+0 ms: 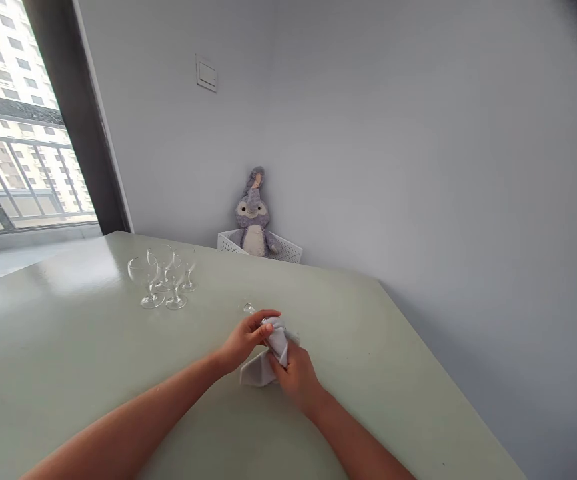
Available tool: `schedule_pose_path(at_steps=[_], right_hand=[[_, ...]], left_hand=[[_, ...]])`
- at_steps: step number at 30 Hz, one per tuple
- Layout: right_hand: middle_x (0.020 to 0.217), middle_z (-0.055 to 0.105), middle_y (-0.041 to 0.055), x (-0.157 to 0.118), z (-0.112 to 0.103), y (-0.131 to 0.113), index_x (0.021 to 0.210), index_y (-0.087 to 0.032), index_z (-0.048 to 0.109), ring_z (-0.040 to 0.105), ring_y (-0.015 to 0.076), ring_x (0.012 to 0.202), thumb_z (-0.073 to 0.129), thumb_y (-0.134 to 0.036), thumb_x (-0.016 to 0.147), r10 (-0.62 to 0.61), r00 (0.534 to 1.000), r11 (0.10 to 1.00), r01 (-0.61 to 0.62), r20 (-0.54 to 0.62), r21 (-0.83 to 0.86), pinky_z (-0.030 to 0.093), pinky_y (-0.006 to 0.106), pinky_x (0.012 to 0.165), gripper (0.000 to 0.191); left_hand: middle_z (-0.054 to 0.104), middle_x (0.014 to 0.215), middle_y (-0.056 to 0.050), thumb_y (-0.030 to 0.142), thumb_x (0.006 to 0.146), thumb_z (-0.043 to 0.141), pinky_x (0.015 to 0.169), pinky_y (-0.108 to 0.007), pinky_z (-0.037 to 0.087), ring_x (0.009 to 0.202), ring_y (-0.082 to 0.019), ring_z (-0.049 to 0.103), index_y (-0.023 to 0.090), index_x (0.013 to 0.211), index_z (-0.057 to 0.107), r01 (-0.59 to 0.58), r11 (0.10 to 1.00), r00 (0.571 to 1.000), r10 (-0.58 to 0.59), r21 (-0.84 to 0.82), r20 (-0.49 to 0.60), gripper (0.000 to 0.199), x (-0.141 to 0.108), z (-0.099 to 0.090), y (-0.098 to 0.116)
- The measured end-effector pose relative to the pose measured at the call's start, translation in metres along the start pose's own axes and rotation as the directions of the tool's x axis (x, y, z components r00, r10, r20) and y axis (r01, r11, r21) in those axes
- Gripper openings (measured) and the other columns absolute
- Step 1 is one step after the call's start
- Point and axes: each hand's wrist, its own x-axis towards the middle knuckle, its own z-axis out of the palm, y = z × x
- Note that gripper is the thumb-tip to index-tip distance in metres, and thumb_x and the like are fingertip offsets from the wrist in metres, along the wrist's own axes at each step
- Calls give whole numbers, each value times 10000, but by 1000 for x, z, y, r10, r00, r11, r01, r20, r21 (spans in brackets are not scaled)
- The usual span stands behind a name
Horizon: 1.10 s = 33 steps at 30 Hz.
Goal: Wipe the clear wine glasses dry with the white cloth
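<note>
My left hand (245,339) is closed around a wine glass (249,308). Only a clear end of that glass shows past my fingers, tilted away from me; the rest is hidden by my hand and the cloth. A white cloth (258,371) is bunched in my right hand (299,377), which presses it against the glass. One corner of the cloth hangs down towards the table. Both hands are close together, just over the tabletop. To the left, several clear stemmed glasses (176,302) stand upright in a group.
The pale green table (208,413) has a far edge near the wall and a slanting right edge. Behind it, a grey plush toy (253,237) sits in a white perforated basket (291,252). A window (23,153) with a railing outside is at the left.
</note>
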Motion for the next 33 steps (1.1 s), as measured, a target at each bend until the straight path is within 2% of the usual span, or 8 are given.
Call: schedule_pose_path(at_steps=[4,8,11,14,18,25,29,33], right_hand=[[839,644,77,-1,0,2,918,-193,627,553,182,697,448,-282,817,-178,979,936,199,97,-290,396,285,623,223],[640,585,10,6,-2,2,794,-182,618,497,148,575,525,-401,778,172,977,968,-142,-130,208,386,262,533,238],[535,491,-36,15,-11,3,694,-177,573,444,122,503,645,-430,666,490,856,723,-292,-167,626,374,250,466,264],[574,510,-35,20,-19,2,750,-174,590,472,124,530,717,-380,595,567,824,488,-324,-11,811,406,256,477,287],[602,541,-16,18,-17,-4,762,-161,610,466,105,525,699,-362,630,518,845,351,-356,137,866,399,239,499,256],[609,541,-25,11,-42,-22,731,-154,631,435,109,561,646,-299,665,179,966,925,-229,184,304,331,227,535,160],[677,578,-15,10,-67,-40,712,-193,635,468,136,612,557,-260,721,55,966,998,-52,251,-19,350,234,560,104],[776,613,0,4,-89,-36,835,-211,655,512,164,684,501,-304,771,75,971,996,-62,225,-64,388,257,612,191]], left_hand=[[569,699,-27,556,816,337,539,-231,428,594,-118,508,122,940,596,53,993,998,-48,104,-50,521,4,-3,-7],[581,612,4,466,878,246,586,-262,458,562,-122,540,187,1251,417,-60,932,997,75,358,-27,496,1,-10,-9],[638,705,-26,336,884,322,730,-308,451,696,-143,577,232,1212,472,-266,613,924,381,744,18,375,-2,-17,-5],[618,1051,-71,202,862,378,957,-407,313,1056,-204,501,256,1121,555,-391,220,802,558,894,214,318,-2,-22,1],[628,1012,-57,201,859,411,1014,-453,203,1049,-209,498,272,1157,521,-414,74,796,513,907,321,326,1,-28,7],[614,673,-31,476,791,486,722,-304,372,656,-152,526,226,1006,618,-367,319,914,300,874,274,355,2,-32,17],[542,571,10,542,722,521,561,-222,350,549,-107,459,193,833,661,-174,737,967,1,653,255,392,-2,-26,24],[490,546,19,530,690,546,489,-206,318,525,-95,415,162,766,640,19,874,952,-164,486,258,387,-2,-30,25]])
